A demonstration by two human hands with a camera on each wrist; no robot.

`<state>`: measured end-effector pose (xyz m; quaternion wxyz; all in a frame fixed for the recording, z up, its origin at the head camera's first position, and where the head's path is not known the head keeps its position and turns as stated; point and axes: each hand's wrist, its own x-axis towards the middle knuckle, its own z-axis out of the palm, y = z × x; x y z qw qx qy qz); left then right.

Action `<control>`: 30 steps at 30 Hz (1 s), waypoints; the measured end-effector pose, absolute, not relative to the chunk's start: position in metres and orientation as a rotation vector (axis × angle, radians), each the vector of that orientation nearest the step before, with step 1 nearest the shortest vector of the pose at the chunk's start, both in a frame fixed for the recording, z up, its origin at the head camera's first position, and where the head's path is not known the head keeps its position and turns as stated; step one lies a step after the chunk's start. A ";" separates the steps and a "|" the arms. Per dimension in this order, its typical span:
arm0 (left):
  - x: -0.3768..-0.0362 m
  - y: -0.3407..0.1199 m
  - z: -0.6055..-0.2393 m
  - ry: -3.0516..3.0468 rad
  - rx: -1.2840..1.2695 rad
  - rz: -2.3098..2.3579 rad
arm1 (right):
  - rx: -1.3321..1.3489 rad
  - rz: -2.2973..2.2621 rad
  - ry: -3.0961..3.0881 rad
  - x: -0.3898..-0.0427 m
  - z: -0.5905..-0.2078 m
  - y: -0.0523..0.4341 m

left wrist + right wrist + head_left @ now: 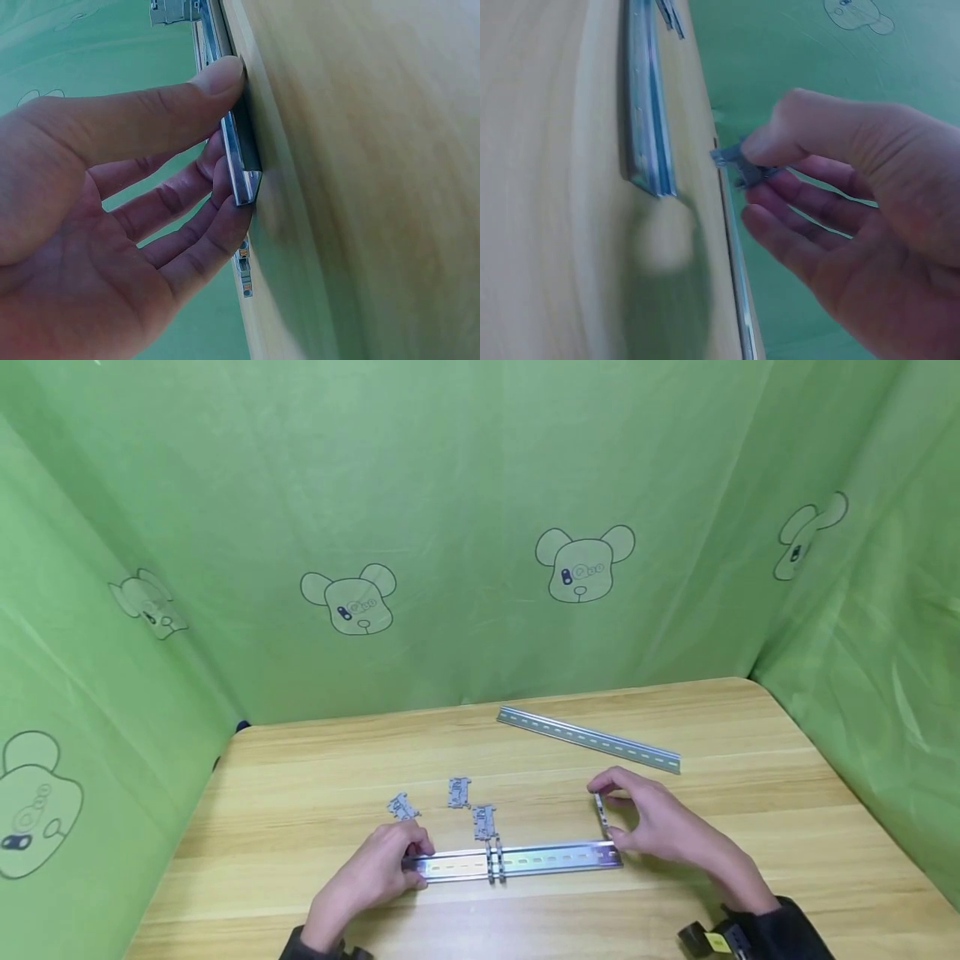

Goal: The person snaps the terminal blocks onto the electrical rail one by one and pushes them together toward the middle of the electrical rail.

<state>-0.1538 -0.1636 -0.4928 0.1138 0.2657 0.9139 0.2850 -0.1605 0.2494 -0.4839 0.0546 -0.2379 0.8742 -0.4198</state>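
Observation:
A slotted metal DIN rail [558, 857] lies across the front of the table, with two grey terminal blocks [496, 862] clipped side by side near its middle. My left hand [382, 866] grips the rail's left end; in the left wrist view the thumb lies along one edge and the fingers along the other. Between thumb and fingers, my right hand [660, 821] pinches another grey terminal block [742, 163], held on edge just above the table beyond the rail's right end. The fingers cover part of that block.
Three loose terminal blocks lie behind the rail: one at left [403, 807], one further back [459, 792], one close to the rail [484, 821]. A second DIN rail [588, 739] rests slantwise near the table's back edge. Green cloth [465, 643] walls surround the table [300, 768].

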 end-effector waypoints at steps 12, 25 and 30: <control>-0.153 -0.164 -0.493 2.676 0.792 0.842 | -0.809 -1.081 2.609 -0.156 -0.481 0.267; -0.155 -0.163 -0.493 2.679 0.773 0.831 | -0.768 -1.078 2.464 -0.154 -0.479 0.269; -0.155 -0.164 -0.494 2.677 0.773 0.831 | -0.793 -1.071 2.451 -0.153 -0.478 0.268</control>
